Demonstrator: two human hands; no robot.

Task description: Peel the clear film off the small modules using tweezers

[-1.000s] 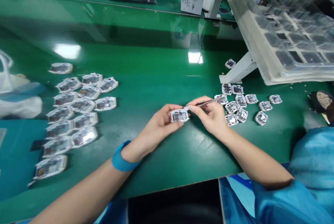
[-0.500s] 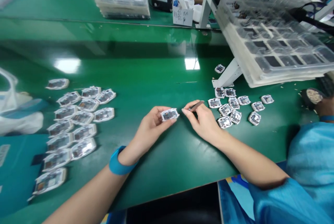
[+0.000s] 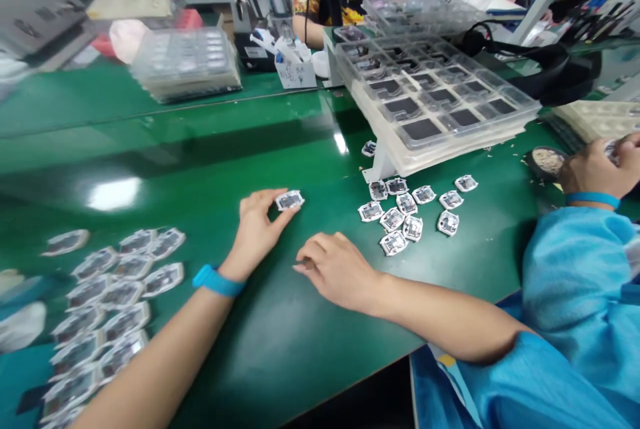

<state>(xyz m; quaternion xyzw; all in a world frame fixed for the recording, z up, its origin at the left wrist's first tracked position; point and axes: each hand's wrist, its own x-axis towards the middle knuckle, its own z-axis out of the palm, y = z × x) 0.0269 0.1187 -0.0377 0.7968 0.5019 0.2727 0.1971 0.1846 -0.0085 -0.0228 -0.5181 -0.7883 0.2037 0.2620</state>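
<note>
The small white-rimmed unit (image 3: pixel 290 200) is above the middle of the green tabletop (image 3: pixel 250 342), pinched at its near end between the thumb and fingers of the left hand (image 3: pixel 257 222); its dark and silvery inner parts are too small to make out. The right hand (image 3: pixel 340 272) is apart from it, fingers curled inward and nearly closed; a dark sliver (image 3: pixel 301 263) shows at the fingertips, the rest hidden, so its full shape cannot be told. A smooth blue wristband (image 3: pixel 219 280) circles the left wrist.

Twelve similar units (image 3: pixel 394 243) lie to the right, one partly behind a white metal leg (image 3: pixel 384 161); about fourteen more (image 3: pixel 121 295) lie to the left, blurred and overlapping, the lowest cut off by the frame, so the count is uncertain. Beyond the right group are stacked clear plastic trays (image 3: pixel 420 129) with square compartments, many with dark contents; another tray stack (image 3: pixel 187 65), ribbed and glossy, stands at the back left, with one white box (image 3: pixel 296 74) of pale tools between; its handwriting is illegible. At the right edge, one round dark dish (image 3: pixel 547 161) holds pale crumbs, beside a co-worker's hand (image 3: pixel 593 172) in a crinkled blue sleeve (image 3: pixel 575 262).
</note>
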